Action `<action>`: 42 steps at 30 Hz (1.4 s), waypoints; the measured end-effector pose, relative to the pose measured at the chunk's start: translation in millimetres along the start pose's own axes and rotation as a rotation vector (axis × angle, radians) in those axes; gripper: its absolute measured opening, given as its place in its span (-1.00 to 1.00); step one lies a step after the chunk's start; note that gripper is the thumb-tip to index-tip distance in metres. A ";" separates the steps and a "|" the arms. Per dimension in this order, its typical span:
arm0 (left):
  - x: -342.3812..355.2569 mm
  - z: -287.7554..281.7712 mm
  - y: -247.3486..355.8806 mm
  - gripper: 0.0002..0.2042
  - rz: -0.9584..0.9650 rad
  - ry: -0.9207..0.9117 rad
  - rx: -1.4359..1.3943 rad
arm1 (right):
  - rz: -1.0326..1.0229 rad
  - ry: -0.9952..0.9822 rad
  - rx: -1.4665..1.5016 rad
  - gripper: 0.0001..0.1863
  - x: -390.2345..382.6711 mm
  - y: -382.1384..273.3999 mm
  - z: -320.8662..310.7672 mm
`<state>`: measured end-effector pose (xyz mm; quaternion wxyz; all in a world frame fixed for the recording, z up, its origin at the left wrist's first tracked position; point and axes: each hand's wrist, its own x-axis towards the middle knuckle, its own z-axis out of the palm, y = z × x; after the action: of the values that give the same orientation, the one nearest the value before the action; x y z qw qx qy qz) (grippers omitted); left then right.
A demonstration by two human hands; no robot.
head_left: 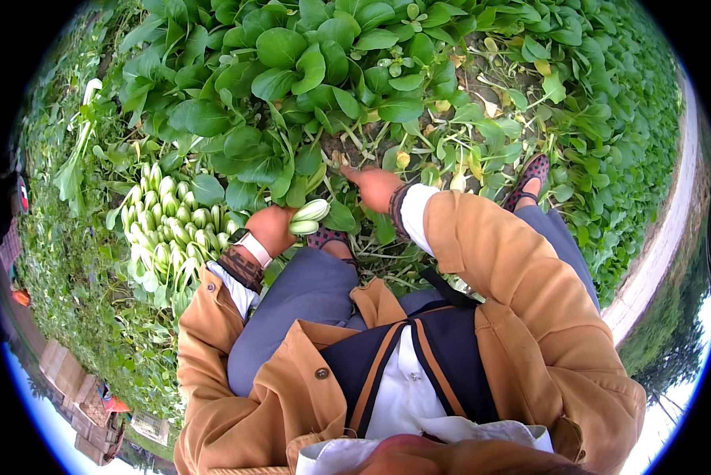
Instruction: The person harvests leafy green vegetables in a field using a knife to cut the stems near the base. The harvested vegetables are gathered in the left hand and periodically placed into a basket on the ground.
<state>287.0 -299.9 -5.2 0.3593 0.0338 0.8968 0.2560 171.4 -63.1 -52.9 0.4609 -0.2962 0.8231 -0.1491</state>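
Observation:
My left hand (271, 229), with a watch on its wrist, is closed round bok choy. The pale green stem bases of the bok choy (311, 211) stick out toward the right; their leaves are mostly hidden by the hand. My right hand (375, 188) reaches down to the soil at the foot of the standing bok choy plants (280, 59). Its fingers look bent together, and what they hold, if anything, is hidden. Left of my left hand lies a heap of cut bok choy (169, 218), stem bases facing up.
Leafy rows (609, 158) stand on the right, beside a pale path (664, 253). Loose stems and yellowed leaves (474, 162) litter the soil ahead of my right hand. A long pale-stemmed plant (78, 150) lies at the far left. Boxes (66, 368) stand at the lower left.

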 end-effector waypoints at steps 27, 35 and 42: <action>-47.0 -123.2 164.4 -0.23 0.642 0.249 -0.934 | -0.362 0.627 1.453 -0.71 -194.3 -113.4 -143.7; -69.7 -130.4 193.4 -0.24 0.723 0.730 -0.421 | -0.449 0.929 0.687 -0.70 -254.0 -149.3 -173.3; -92.0 -126.0 194.4 -0.13 0.713 0.588 -0.581 | -0.424 1.117 0.816 -0.74 -275.0 -172.3 -160.0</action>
<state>247.7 -208.7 223.4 -0.0212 0.1619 0.7848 0.5979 206.1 -30.0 305.7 0.0066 -0.1334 0.7395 -0.6598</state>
